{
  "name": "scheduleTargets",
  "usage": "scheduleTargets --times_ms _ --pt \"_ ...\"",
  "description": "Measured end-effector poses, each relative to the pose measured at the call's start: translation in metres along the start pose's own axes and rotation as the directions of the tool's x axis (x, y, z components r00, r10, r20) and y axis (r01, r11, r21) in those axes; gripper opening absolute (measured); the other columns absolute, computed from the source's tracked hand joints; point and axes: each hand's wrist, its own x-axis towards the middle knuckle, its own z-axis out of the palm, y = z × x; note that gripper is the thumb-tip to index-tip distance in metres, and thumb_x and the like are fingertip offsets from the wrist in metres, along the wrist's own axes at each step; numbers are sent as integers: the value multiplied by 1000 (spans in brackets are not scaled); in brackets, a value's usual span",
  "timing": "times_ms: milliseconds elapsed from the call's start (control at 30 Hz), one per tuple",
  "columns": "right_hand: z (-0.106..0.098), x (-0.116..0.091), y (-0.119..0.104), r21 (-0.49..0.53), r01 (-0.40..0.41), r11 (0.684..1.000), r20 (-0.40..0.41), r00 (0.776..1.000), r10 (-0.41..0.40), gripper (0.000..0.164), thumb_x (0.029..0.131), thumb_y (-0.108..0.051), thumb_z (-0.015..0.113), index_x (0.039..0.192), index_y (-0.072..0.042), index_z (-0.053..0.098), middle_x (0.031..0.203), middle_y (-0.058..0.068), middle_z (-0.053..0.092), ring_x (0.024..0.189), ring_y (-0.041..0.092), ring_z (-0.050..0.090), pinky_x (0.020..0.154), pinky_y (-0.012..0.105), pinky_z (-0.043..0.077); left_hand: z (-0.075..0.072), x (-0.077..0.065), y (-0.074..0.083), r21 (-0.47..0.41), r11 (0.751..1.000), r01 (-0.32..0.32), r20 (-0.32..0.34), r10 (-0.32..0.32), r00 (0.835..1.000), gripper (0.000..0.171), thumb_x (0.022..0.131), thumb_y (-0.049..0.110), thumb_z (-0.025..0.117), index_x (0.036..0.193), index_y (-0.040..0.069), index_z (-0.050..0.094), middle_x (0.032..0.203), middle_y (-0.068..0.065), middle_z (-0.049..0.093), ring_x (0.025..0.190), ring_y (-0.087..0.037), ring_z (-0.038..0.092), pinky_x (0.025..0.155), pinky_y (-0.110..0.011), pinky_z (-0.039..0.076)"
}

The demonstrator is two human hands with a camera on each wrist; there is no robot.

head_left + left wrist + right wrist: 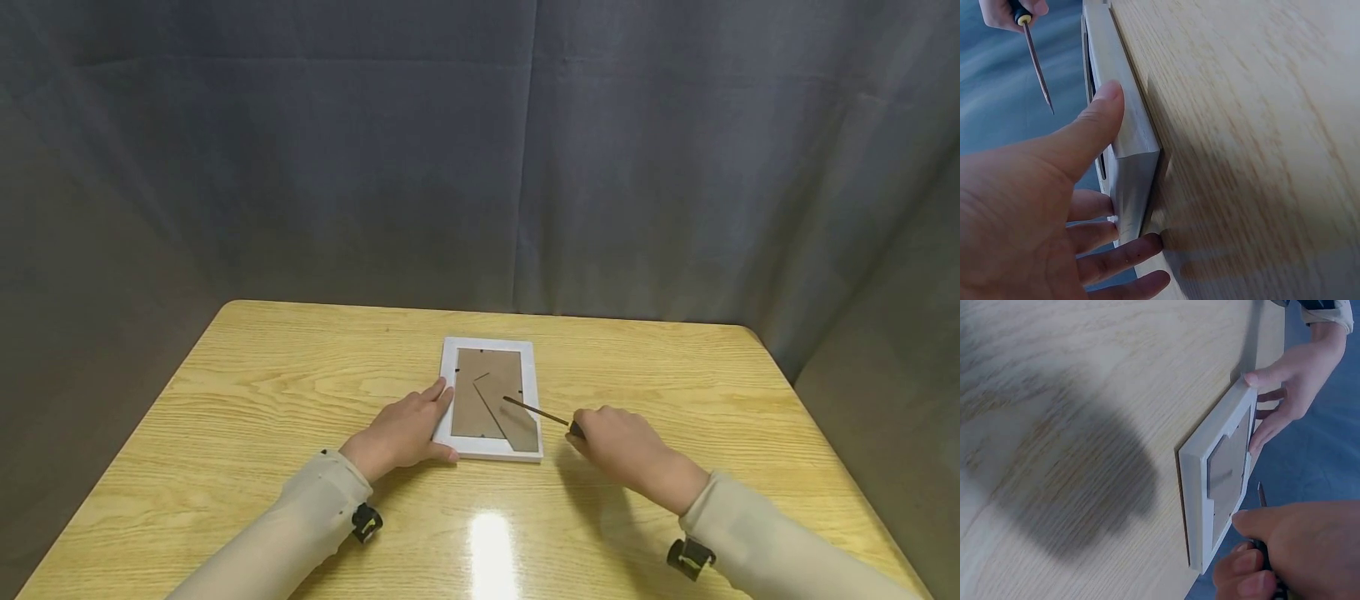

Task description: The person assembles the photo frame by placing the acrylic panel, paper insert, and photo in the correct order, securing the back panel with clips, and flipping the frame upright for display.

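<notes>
A white picture frame point(528, 367) lies back side up on the table, its brown backing board point(467, 412) showing. Small dark tabs sit along the board's edges, and a stand leg point(521, 433) slants over the near right corner. At the near left corner my left hand point(405, 429) holds the frame, thumb on the near edge and fingers along the left side. My right hand point(626, 450) grips a screwdriver point(536, 410) by its dark handle. Its thin shaft points left, with the tip above the backing board; in the left wrist view the tip appears apart from the frame.
The light wood-grain table point(300, 375) spreads around the frame. Dark curtains point(375, 167) hang behind it and at both sides. A small black device point(367, 522) is strapped at the left wrist, and a similar wrist device point(690, 557) at the right.
</notes>
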Motion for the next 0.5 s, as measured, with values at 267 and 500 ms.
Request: scheduleTargets --times_ms 267,500 --pt "1 3 7 37 -24 999 -12 1000 24 26 90 -22 57 68 -14 47 55 -4 44 49 12 41 41 29 35 1 0 0 3 1000 -8 -5 8 1000 98 72 54 69 147 2 34 153 -19 25 125 -39 44 94 -47 43" --pt "5 6 14 36 -53 998 -29 998 54 25 90 -24 57 69 -14 48 56 -3 45 50 13 43 42 31 37 1 0 0 9 1000 -10 -5 10 1000 97 73 54 69 147 1 34 153 -19 26 126 -41 43 97 -47 42"
